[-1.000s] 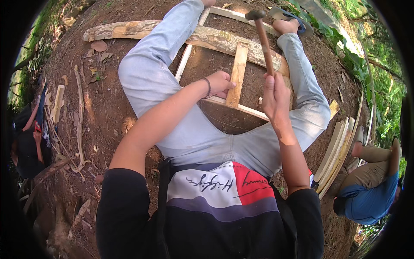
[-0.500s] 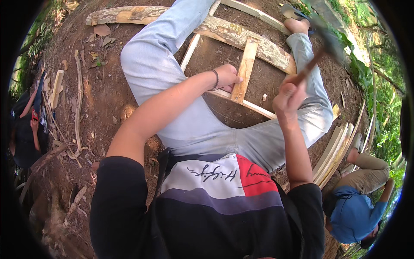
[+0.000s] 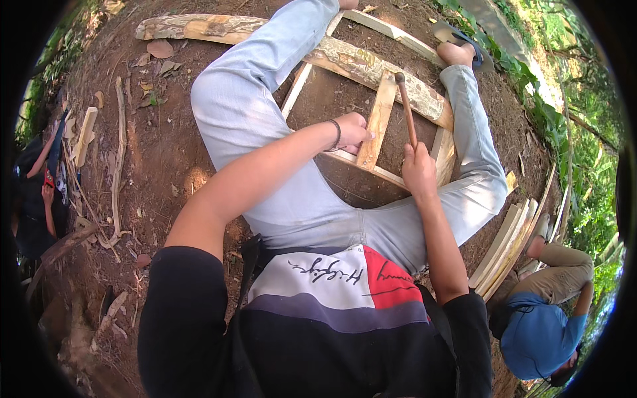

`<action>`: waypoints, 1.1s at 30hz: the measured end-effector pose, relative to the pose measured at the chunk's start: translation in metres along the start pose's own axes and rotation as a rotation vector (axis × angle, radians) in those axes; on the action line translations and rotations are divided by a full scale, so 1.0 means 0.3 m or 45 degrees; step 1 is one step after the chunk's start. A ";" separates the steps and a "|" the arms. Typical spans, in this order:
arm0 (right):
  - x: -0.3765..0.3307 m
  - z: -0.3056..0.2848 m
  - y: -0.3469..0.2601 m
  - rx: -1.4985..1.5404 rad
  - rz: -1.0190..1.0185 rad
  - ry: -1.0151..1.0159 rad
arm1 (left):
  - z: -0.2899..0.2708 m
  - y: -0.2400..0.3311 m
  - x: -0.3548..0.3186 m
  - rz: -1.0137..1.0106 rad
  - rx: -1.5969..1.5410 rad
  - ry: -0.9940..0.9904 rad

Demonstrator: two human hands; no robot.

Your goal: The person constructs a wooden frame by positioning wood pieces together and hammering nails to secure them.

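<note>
My right hand [image 3: 419,171] is closed round the wooden handle of a hammer [image 3: 407,109]. The tool's far end is over the right edge of a short wooden slat [image 3: 379,123]. At the slat's left edge, my left hand [image 3: 352,132] has its fingers curled against the wood, with a dark bracelet at the wrist. Some of those fingertips are hidden. The slat belongs to a wooden frame between my legs, lying across a thick rough-barked plank [image 3: 358,61] and a thin rail [image 3: 388,176] nearer me.
A stack of cut wood strips [image 3: 507,249] lies to the right, beside a person in a blue shirt [image 3: 544,331]. Sticks [image 3: 119,159] and a short wood block [image 3: 85,137] are on the soil at left, near another person in dark clothes [image 3: 40,192].
My right hand has swung the hammer left and down, from beside my right knee to over the slat. My left hand stays at the slat's edge.
</note>
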State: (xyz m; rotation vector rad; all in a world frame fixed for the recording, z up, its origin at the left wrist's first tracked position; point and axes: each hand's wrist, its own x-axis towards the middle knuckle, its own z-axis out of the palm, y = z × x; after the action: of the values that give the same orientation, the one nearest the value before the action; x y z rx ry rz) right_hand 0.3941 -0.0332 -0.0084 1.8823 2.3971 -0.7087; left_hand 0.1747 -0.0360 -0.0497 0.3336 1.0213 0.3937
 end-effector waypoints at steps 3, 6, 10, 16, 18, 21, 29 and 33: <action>-0.058 -0.156 -0.130 0.311 0.159 -0.076 | -0.002 0.009 -0.006 -0.013 0.056 0.016; -0.154 -0.305 -0.187 0.446 0.028 -0.136 | -0.009 0.006 -0.014 -0.012 0.095 0.014; -0.254 -0.414 -0.186 0.374 0.032 -0.360 | -0.012 0.021 -0.033 -0.019 0.082 0.013; -0.364 -0.323 -0.103 0.262 0.025 -0.536 | -0.039 0.000 0.010 -0.015 0.025 -0.007; -0.377 -0.314 -0.111 0.204 -0.045 -0.490 | -0.030 0.010 -0.006 -0.007 0.046 0.033; -0.398 -0.303 -0.098 0.149 -0.056 -0.485 | -0.033 0.012 -0.018 0.022 0.044 0.045; -0.425 -0.317 -0.134 0.083 0.039 -0.480 | -0.046 0.004 0.000 -0.001 0.036 0.072; -0.383 -0.399 -0.169 0.255 0.038 -0.360 | -0.049 0.003 0.007 0.012 0.138 0.123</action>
State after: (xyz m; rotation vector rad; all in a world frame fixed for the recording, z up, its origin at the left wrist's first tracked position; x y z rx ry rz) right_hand 0.4103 -0.1053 0.1486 1.7362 2.1890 -1.1638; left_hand 0.1629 -0.0331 -0.0581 0.4199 1.1387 0.3661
